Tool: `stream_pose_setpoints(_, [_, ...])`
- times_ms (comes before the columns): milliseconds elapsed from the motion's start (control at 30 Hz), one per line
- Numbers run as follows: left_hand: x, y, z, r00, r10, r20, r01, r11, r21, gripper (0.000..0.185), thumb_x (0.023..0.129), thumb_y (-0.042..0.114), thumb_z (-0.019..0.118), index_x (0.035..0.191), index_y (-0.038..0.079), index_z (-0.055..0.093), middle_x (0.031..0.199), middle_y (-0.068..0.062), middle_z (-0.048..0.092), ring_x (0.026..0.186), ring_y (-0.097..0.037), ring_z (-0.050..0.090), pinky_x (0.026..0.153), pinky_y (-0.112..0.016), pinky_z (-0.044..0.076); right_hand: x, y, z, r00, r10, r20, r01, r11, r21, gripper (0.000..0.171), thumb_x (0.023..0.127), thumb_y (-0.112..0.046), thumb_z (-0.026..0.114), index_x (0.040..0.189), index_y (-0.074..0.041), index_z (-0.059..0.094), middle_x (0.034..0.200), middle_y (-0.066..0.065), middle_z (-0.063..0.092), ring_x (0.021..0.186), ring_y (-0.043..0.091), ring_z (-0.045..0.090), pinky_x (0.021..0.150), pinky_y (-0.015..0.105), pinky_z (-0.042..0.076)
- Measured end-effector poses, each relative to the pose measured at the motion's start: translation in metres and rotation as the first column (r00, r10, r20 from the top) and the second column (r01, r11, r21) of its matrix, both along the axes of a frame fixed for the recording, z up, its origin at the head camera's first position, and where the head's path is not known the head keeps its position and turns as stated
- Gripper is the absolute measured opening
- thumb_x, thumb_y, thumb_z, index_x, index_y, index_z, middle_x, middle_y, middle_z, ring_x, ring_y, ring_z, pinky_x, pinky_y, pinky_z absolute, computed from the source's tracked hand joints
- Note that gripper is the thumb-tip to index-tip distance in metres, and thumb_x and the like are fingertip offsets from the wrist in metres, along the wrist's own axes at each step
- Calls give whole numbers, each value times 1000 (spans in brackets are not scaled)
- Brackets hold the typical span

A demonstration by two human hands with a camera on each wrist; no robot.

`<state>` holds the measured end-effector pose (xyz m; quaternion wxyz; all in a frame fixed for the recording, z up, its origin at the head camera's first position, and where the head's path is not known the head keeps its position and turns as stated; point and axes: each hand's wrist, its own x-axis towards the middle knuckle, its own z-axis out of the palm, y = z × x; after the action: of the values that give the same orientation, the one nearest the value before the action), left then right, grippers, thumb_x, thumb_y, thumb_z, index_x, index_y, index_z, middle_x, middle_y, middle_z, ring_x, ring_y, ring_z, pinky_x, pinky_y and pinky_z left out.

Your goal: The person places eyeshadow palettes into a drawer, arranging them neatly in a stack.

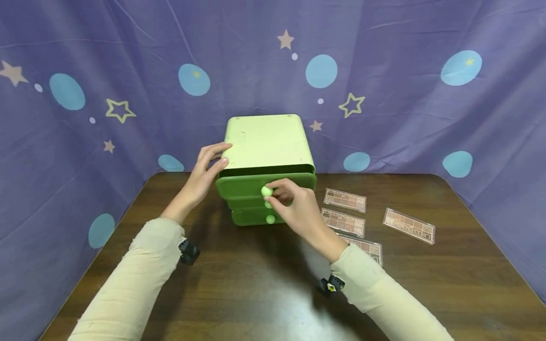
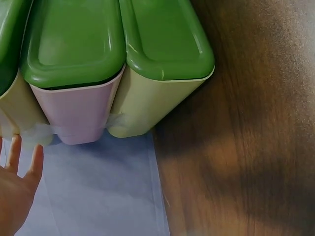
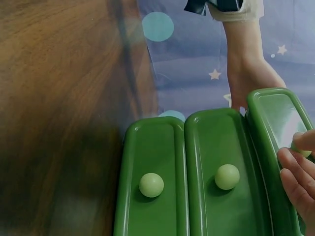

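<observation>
A small three-drawer cabinet with a pale green top [image 1: 268, 142] and green drawer fronts stands at the back middle of the table. My right hand [image 1: 300, 208] pinches the round knob [image 1: 267, 191] of the top drawer [image 1: 243, 186] between thumb and finger. That drawer is pulled out slightly, with a dark gap under the cabinet's top. In the right wrist view, the two lower drawers [image 3: 152, 152] sit further in, each with its own knob. My left hand [image 1: 202, 175] rests against the cabinet's upper left edge, fingers extended. Pink and cream casings show on the cabinet's side in the left wrist view.
Right of the cabinet lie several clear-cased makeup palettes: one at the back [image 1: 345, 200], one in the middle [image 1: 343, 222], one partly behind my right forearm [image 1: 367, 248], and one further right [image 1: 409, 226]. A purple patterned curtain [image 1: 384, 118] hangs behind the wooden table [image 1: 239, 293].
</observation>
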<state>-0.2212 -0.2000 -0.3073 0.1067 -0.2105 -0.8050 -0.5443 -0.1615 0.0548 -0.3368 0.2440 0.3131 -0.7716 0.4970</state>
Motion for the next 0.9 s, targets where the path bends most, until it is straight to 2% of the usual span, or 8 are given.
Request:
stream_pose_setpoints(267, [0,0,-1,1000,-3,6,3,1000,23,48,99,24,50,144,9,50,152,-9,29,130,-30,34,108,-53,27,18,5,2,999,47,1,-47,999,-14,23,82,-3,79,103,-5,71,83,3,74,68,9,68,62,24,54])
stream_pose_setpoints(600, [-3,1,0,1000,-20,25,19,999,28,49,98,26,50,144,9,49,152,-9,27,129,-29,33,105,-51,29,37,10,3,995,58,-79,-54,997,53,24,81,-4,80,103,-8,70,86,1,75,69,6,67,60,19,52])
stream_pose_setpoints(900, [-4,1,-1,1000,-13,15,13,999,38,47,99,24,50,143,6,49,151,-11,27,128,-29,33,106,-50,27,48,12,-1,985,95,-143,-86,994,70,27,78,-2,81,102,-7,70,90,2,75,71,7,68,57,14,49])
